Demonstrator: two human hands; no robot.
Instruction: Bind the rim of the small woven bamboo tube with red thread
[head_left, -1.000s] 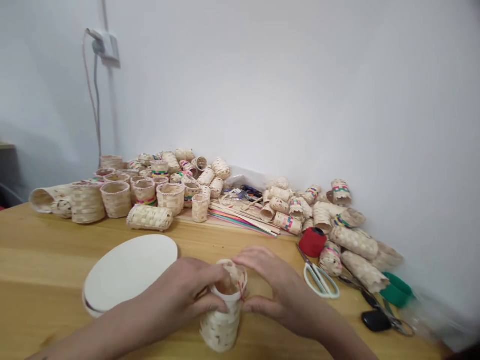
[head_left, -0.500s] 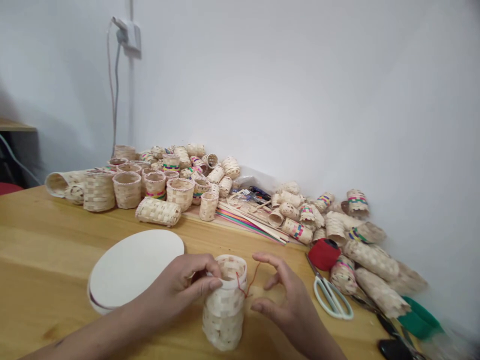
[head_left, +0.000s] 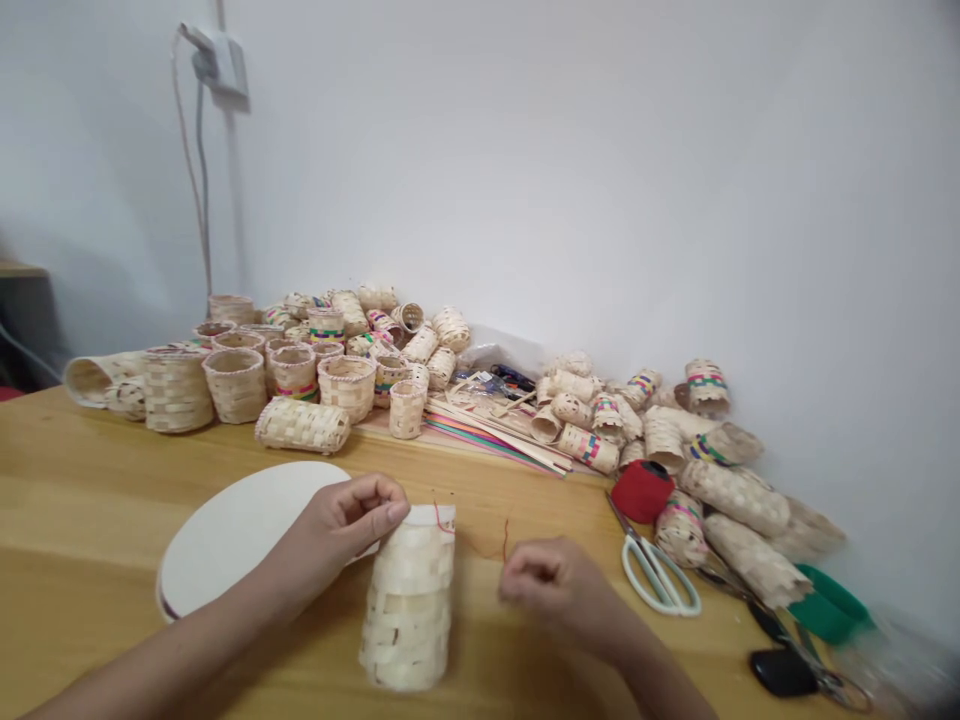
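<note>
A small woven basket (head_left: 409,605) of pale bamboo strips stands tilted on the table, its rim facing away. My left hand (head_left: 367,515) is closed on that rim, pinching it between thumb and fingers. Red thread (head_left: 505,540) passes through the rim band and reaches across to my right hand (head_left: 551,585), held apart from the basket on its right side. The right fingers are curled together on the thread and slightly blurred; whether a needle is in them cannot be seen.
A round white board (head_left: 232,540) lies left, partly under my left forearm. Several woven baskets (head_left: 232,385) are heaped along the wall, with coloured strips (head_left: 495,440) between piles. On the right are a red thread spool (head_left: 643,492), white-handled scissors (head_left: 660,575) and a green container (head_left: 832,605).
The basket has tipped so its opening no longer shows, and it sits further left with my left hand. My right hand has closed from spread fingers and drawn away with the thread.
</note>
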